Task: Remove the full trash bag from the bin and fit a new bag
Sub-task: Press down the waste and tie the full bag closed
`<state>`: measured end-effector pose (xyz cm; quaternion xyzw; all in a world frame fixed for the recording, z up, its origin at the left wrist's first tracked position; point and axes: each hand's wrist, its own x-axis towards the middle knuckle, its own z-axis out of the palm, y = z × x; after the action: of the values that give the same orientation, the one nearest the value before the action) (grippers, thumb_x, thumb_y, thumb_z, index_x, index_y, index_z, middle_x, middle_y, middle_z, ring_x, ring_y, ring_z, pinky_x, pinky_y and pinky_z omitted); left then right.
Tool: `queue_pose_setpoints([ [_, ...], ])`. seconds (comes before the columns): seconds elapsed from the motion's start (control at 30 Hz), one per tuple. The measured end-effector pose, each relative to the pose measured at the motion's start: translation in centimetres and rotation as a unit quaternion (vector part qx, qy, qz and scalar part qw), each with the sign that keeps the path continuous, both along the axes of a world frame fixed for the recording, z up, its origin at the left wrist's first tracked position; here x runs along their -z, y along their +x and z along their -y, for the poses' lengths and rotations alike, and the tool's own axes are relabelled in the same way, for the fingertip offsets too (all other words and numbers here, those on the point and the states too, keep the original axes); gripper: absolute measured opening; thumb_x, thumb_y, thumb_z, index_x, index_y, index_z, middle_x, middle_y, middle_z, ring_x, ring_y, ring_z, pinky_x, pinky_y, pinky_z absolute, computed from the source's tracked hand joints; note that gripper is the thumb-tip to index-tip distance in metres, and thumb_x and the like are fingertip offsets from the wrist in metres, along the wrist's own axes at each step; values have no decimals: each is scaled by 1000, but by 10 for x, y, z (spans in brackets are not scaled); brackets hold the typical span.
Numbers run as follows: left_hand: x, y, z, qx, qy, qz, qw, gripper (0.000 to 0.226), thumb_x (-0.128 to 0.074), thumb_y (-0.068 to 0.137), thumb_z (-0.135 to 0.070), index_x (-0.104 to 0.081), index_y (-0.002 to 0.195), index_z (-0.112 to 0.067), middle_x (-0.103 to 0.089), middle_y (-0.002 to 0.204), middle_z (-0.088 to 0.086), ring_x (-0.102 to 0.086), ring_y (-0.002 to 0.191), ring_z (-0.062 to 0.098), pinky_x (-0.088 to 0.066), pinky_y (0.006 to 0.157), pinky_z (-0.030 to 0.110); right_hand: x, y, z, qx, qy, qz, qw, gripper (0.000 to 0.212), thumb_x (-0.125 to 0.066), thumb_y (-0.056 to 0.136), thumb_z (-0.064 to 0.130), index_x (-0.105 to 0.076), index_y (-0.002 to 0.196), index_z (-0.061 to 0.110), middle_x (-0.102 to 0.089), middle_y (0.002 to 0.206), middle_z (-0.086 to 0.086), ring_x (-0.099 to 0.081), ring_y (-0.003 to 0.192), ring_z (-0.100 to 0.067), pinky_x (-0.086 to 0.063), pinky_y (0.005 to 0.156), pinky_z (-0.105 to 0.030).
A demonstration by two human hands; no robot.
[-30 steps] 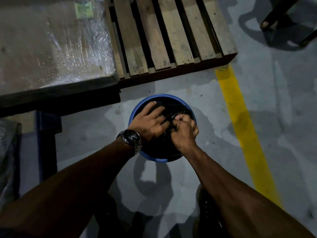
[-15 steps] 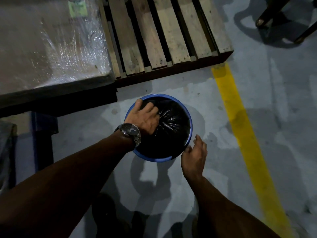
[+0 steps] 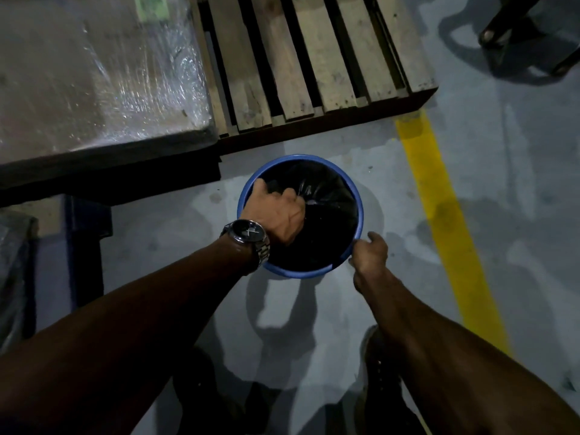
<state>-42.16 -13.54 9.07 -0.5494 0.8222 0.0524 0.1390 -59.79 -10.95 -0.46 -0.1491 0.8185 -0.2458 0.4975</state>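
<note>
Floor [image 3: 518, 189]: we see grey concrete, with a yellow line [image 3: 439, 215] running from 12 towards 5 o'clock of the bin.
Load [image 3: 94, 73]: a big film-wrapped block at 10 o'clock of the bin.
Pallet [image 3: 298, 58]: bare wooden slats at 12 o'clock of the bin, beside the load.
Bin [image 3: 357, 199]: round and blue, upright on the floor near the pallet's edge.
Bag [image 3: 326, 211]: black, inside the bin, its top gathered towards the left hand.
Left hand [image 3: 276, 211]: we see it clenched on the bag's gathered top, over the bin's 9 o'clock side.
Right hand [image 3: 370, 255]: it grips the rim at the bin's 4 o'clock edge, fingers curled.
Watch [image 3: 248, 237]: a metal band on the left wrist.
</note>
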Motion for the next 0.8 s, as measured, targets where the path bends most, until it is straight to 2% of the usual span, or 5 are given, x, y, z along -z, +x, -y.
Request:
queue_pose_setpoints([
  [0.2, -5, -12, 13, -145, 32, -147, 978, 29, -38, 96, -32, -57, 95, -10, -60, 88, 9, -58, 75, 30, -38, 64, 33, -25, 1, 22, -64, -52, -27, 996, 57, -44, 93, 5, -33, 148, 16, -43, 147, -11, -47, 129, -30, -40, 103, -35],
  [0.4, -2, -20, 27, -347, 193, -266, 879, 36, -39, 94, -34, -55, 74, -10, -62, 66, 8, -61, 64, 27, -41, 57, 29, -57, 23, 0, -234, -246, -143, 930, 52, -48, 76, 7, -55, 126, 16, -50, 124, -6, -55, 114, -28, -45, 102, -44],
  [0.63, -7, -26, 33, -421, 288, -378, 773, 40, -39, 100, -31, -65, 104, 0, -66, 105, 17, -62, 98, 31, -48, 86, 36, -77, 42, 12, -411, -277, -167, 852, 47, -62, 86, 17, -54, 133, 18, -53, 131, -2, -44, 123, -22, -36, 108, -41],
  [0.7, -7, -19, 35, -458, 307, -392, 736, 37, -46, 98, -33, -66, 109, -3, -67, 100, 14, -63, 90, 27, -50, 79, 34, -76, 45, 16, -404, -261, -134, 867, 51, -64, 87, 17, -50, 136, 21, -54, 131, -3, -46, 124, -22, -37, 109, -40],
  [0.8, -10, -9, 36, -475, 333, -361, 730, 35, -54, 93, -38, -67, 103, -7, -66, 85, 11, -59, 63, 22, -45, 53, 25, -71, 46, 18, -396, -226, -102, 884, 60, -64, 88, 16, -41, 141, 32, -52, 126, -8, -55, 113, -22, -45, 102, -37],
])
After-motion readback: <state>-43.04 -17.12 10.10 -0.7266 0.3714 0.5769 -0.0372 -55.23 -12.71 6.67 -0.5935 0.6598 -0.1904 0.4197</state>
